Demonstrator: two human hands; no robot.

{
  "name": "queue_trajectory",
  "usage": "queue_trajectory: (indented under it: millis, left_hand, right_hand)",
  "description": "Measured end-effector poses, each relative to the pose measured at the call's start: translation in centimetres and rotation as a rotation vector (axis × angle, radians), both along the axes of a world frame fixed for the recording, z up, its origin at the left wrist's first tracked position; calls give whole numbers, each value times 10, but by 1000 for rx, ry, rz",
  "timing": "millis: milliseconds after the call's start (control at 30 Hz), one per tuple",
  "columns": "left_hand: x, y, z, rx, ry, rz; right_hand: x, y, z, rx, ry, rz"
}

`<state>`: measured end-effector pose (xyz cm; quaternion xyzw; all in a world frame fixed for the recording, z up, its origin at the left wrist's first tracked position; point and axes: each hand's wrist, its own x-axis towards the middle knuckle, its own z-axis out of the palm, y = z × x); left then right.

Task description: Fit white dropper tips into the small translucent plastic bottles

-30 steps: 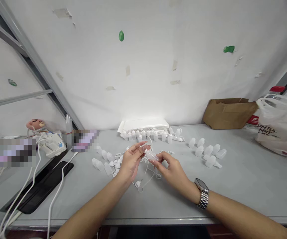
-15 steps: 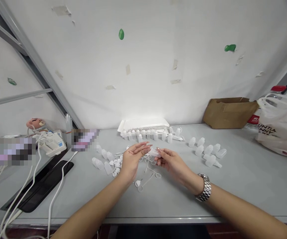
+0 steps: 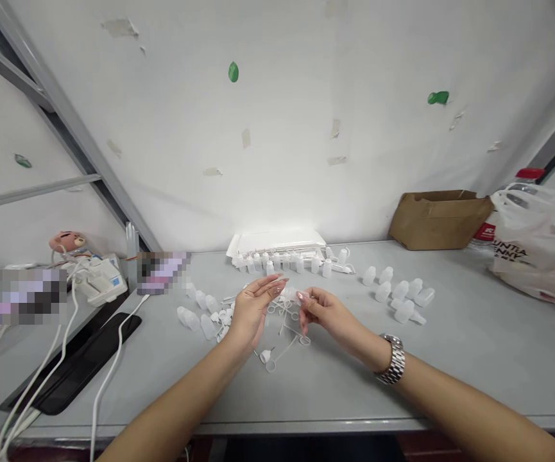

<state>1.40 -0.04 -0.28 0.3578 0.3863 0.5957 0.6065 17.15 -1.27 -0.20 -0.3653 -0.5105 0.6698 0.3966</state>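
A small translucent plastic bottle is held between my two hands above the middle of the table. My left hand has its thumb and fingers closed at the bottle's left end. From the other side, my right hand pinches the right end, its other fingers curled. Below them lie loose white caps with ring straps; a white cap with a thin metal needle tip lies nearer me. More white caps are heaped beside my left hand, partly hidden by it.
Capped bottles stand in a row before a white tray. Uncapped bottles stand or lie at left and right. A cardboard box and plastic bag are at back right. Cables and a black phone lie left.
The bottle has shifted slightly left between my hands. My right fingers have changed their hold on it, with a finger now pointing down. The whole view has moved a little.
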Motion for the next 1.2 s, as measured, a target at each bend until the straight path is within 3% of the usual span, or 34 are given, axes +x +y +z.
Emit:
queue_trajectory:
  millis: [133, 333, 600, 800, 867, 1000, 1067, 1133, 1200]
  left_hand:
    - [-1, 1, -1, -2, -2, -25]
    - [-2, 3, -2, 31, -29, 13]
    - [0, 0, 2, 102, 42, -3]
    - [2, -2, 5, 107, 88, 14]
    - [1, -2, 5, 103, 94, 3]
    - [1, -4, 6, 79, 111, -42]
    - [2, -5, 5, 55, 104, -56]
    - [2, -4, 5, 41, 85, -57]
    - [2, -3, 4, 40, 31, -56]
  right_hand:
    - [3, 3, -2, -74, -72, 75]
    - [2, 3, -1, 131, -130, -122]
    - [2, -3, 5, -58, -64, 85]
    - [1, -1, 3, 235, -167, -92]
    - [2, -1, 3, 183, -126, -25]
    - [8, 1, 1, -108, 150, 258]
    - [10, 3, -1, -208, 209, 330]
    - [10, 4, -1, -179, 171, 308]
    - [9, 4, 0, -51, 61, 184]
